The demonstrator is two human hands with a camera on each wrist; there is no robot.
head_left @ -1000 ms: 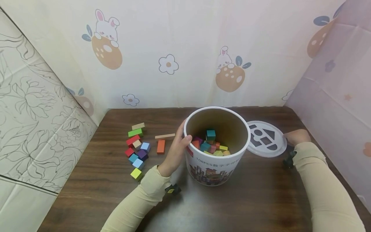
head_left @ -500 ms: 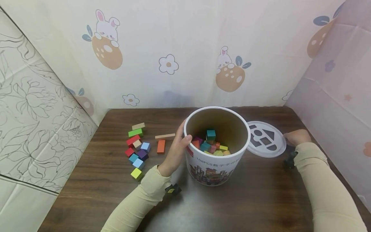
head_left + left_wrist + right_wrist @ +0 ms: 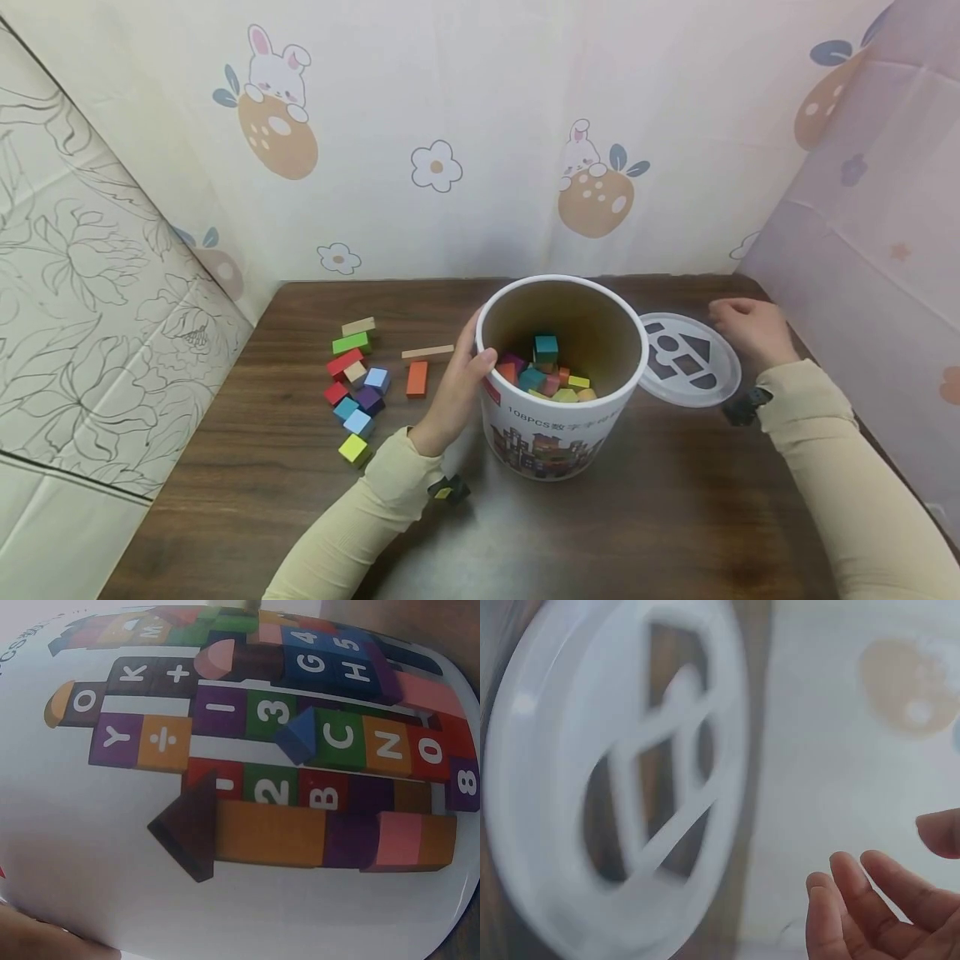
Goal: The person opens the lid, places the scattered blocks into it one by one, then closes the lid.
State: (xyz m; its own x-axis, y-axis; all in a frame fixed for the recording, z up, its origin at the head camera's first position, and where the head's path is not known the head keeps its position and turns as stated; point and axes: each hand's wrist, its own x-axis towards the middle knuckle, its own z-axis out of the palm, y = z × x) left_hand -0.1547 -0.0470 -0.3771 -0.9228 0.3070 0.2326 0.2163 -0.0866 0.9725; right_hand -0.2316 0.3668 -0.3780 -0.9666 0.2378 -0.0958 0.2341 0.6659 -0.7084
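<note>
A white bucket (image 3: 546, 446) with printed block pictures stands on the table. Coloured blocks (image 3: 551, 379) lie in its bottom. My left hand (image 3: 450, 396) holds the bucket's left side, thumb at the rim and the other fingers partly hidden behind the wall. The left wrist view shows the bucket's printed side (image 3: 150, 877) close up. To the right of the bucket lies a white round lid (image 3: 723, 367) with shaped cut-outs. My right hand (image 3: 753, 329) hovers by the lid's right edge and holds nothing. In the right wrist view its fingers are loosely bent, apart from the thumb.
Several loose blocks lie left of the bucket, among them a yellow cube (image 3: 355, 450), a green block (image 3: 351, 343) and an orange block (image 3: 417, 379). A patterned cloth wall (image 3: 495, 225) rises behind the brown table (image 3: 637, 525).
My right hand has left the lid's right edge and moved up and slightly left. Lid, bucket and left hand stay where they were.
</note>
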